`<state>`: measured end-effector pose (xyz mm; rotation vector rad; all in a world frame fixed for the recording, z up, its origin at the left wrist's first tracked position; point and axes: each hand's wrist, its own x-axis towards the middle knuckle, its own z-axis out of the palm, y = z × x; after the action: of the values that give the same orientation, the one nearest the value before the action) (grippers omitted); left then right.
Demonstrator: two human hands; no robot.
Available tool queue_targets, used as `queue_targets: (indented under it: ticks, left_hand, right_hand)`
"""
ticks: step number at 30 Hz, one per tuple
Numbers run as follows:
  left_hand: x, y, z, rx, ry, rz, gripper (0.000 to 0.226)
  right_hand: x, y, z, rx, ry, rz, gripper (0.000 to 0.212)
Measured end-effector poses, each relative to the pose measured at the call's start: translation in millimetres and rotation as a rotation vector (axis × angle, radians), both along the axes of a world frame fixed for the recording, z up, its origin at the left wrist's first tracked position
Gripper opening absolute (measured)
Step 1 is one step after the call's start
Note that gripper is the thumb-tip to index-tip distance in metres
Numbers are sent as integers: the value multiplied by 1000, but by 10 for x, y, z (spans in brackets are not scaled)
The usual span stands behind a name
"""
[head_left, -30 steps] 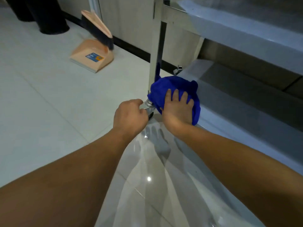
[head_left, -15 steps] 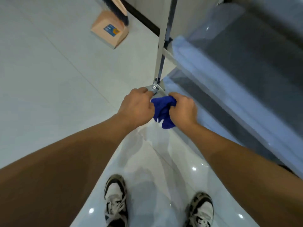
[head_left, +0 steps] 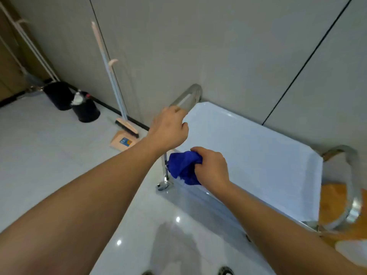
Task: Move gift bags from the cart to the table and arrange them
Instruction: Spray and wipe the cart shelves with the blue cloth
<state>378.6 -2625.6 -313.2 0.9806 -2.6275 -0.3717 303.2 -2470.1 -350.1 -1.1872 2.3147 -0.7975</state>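
The person stands over a steel cart (head_left: 258,151) whose top shelf is a pale bluish-white sheet, pushed up close to a grey panelled wall (head_left: 198,46). The left hand (head_left: 168,130) reaches forward to the cart's near-left corner, knuckles up and fingers curled over the end of the curved chrome handle (head_left: 188,96) that rises there; it appears to be gripping the bar, though the fingertips are hidden on the far side. The right hand (head_left: 212,167) is closed tight around a bunched deep-blue cloth (head_left: 182,167), which bulges out to the left of the fist and lies against the upright chrome post (head_left: 164,169) just below the left hand. No gift bags can be seen on the cart's top shelf. A second chrome handle (head_left: 351,187) loops up at the cart's right end, and behind it shows an orange-brown wooden surface (head_left: 333,205), partly hidden. On the glossy white tiled floor (head_left: 49,155) to the left, a peach-coloured dustpan (head_left: 123,142) sits with a brush (head_left: 127,126) above it, their long handles leaning against the wall. Further left stand two black bins (head_left: 85,110), side by side, the nearer one with something white poking out of its top.
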Motion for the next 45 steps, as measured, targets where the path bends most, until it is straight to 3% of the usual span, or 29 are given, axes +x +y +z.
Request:
queue_targets:
  ticks: [5,9,19,26,32,36,40,45]
  left_hand:
    - [-943,455,1078,-124,32,-190,44]
    - [-1703,1222,1339,-142,33,-411,46]
    - [-2935,3606,692,-107,-106,-976,47]
    - [-3682,4632,107,-87,-237,-1096,48]
    - [-4204,5019,-260,-75,-351,-1105,48]
    - [-4485,5052,-418,-72,-416,-1076,48]
    - [-4663,5070,-488,-84,-462,-1067,48]
    - [-4836,5308,-418,-116,-468,-1118,49]
  right_hand:
    - [-475,630,981,-180,34,-213,46]
    - [-857,1436,1330,-221,121,-403,40]
    - [-1535,4007,871,30,142,-942,41]
    - [-2192,5524,209,182,30,-1155,36]
    - [-2902,5918,-551,319,-45,-1186,43]
    - [-3229,5958,-820,280,-47,-1195,40]
    - [-3369,5909,-948,368,-136,-1129,50]
    - [-3426,5938,-784,384,-105,-1140,60]
